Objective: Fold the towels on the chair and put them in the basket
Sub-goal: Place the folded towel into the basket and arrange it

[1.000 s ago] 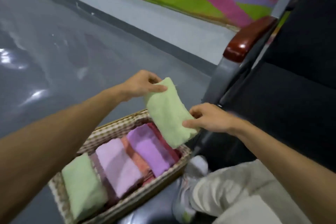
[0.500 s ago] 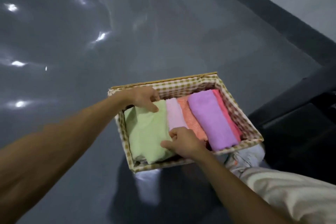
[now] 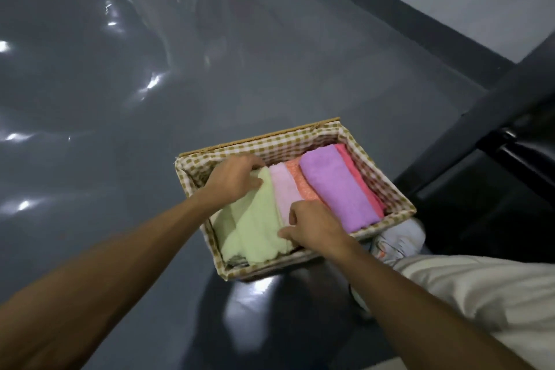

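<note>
Basket (image 3: 303,136) holds the green towel (image 3: 255,228) at its 9 o'clock end, touching a pink towel (image 3: 285,189). The left hand (image 3: 232,183), curled, grips the green towel's 12 o'clock end; the right hand (image 3: 315,228) pinches its 4 o'clock edge.

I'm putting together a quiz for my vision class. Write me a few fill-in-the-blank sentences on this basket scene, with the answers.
1. The lining of the woven basket has a ___ pattern.
2. The folded light green towel lies at the basket's ___ end.
3. The left hand holds that towel's ___ end; the right hand touches its near end.
4. The folded purple towel lies to the ___ of the green one.

Answers: checked; left; far; right
</note>
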`<state>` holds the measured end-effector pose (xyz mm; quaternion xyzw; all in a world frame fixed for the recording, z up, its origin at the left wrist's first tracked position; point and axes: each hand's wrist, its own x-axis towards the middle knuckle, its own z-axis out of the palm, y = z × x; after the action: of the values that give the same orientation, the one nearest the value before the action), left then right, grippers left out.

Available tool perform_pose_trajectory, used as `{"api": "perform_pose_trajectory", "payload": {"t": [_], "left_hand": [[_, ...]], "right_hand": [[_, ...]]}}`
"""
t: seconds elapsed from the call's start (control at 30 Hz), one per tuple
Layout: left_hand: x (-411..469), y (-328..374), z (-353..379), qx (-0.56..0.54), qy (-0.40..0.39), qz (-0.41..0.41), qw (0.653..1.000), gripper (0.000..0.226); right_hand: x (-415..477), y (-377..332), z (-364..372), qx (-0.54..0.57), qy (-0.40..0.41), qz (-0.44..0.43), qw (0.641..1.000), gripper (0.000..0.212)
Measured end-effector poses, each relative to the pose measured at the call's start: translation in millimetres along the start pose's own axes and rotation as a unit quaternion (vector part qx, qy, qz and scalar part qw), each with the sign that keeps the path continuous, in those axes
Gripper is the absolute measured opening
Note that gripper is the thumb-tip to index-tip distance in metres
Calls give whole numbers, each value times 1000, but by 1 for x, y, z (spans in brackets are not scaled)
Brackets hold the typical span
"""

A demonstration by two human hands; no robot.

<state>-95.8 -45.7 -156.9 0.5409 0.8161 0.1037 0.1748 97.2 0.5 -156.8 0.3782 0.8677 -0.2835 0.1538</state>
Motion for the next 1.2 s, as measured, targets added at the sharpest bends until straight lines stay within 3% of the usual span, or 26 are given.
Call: {"api": "perform_pose_trajectory", "payload": {"t": [0.13,0.23,0.37,0.5,0.6,0.7,0.93,1.03,1.1,1.2], "left_hand": [[15,66,-32,-29,17,84,996,33],[29,148,-47,-40,-5,190,981,29],[34,279,-50,-55,-35,318,946,29],[22,408,-37,-62,-61,433,897,26],[7,496,-19,-67,-81,492,864,25],[-13,575,6,-66,-110,535,835,23],[-72,720,87,-51,-187,602,775,23],[-96,768,131,-52,-216,600,769,19],[-106,793,160,-46,-214,592,776,16],[-113,812,188,-1,-199,563,802,20]], "right_hand": [[-33,45,-64,-30,52,6,998,23],[-79,93,-125,-33,135,33,990,16],[-170,158,-188,14,224,85,971,13],[-260,227,-211,74,334,155,927,10],[-326,283,-211,108,393,222,886,8],[-389,342,-196,172,458,302,818,8],[-485,449,-149,322,611,437,577,15],[-506,476,-133,335,602,469,552,16],[-514,488,-128,338,595,481,547,11],[-517,501,-125,329,576,500,557,23]]}}
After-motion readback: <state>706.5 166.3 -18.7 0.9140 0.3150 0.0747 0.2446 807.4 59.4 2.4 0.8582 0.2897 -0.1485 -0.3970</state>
